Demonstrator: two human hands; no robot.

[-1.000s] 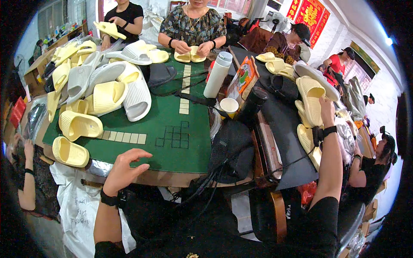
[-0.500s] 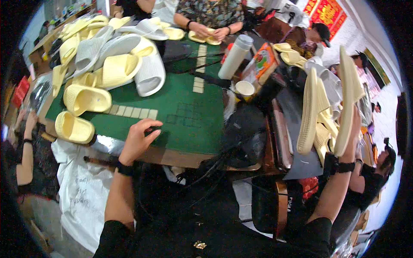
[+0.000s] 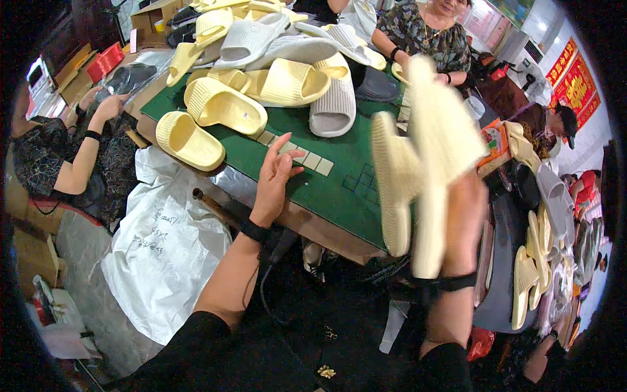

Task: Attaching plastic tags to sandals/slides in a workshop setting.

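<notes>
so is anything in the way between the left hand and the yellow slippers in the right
Nothing visible does: the gap between the left hand and the yellow slippers in the right hand shows just pale squares and dark outlines flat on the green tabletop.

R hand motion-blurred; fingers mostly hidden, exact grip can't tell. Yellow slides blurred too, esp. upper end. Behind them: whitish bottle, mostly hidden; orange packet, partly; far column of white squares, partly. Person opposite: top of head cut by top edge, hands mostly blocked. Slipper pile cut at top edge. L-side person's head mostly lost at lens rim.
</notes>
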